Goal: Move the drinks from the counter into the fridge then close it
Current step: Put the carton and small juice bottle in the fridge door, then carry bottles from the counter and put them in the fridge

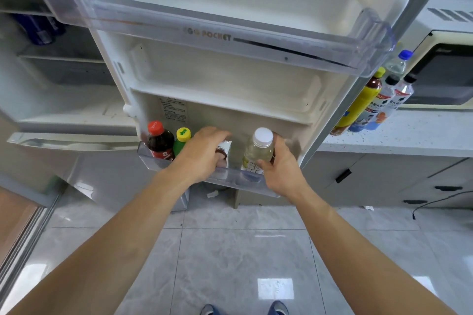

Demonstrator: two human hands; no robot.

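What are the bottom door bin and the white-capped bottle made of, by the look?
Bottom door bin: clear rigid plastic, glossy; the bottles' labels show through its front wall. White-capped bottle, held by the right hand: transparent plastic, likely PET; pale liquid visible through it. Its cap looks like matte opaque white plastic.

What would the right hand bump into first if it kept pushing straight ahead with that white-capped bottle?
Probably the fridge door's inner wall behind the bottom door shelf. The right hand holds the white-capped bottle in that shelf, and nothing shows between bottle and wall, though depth is hard to judge.
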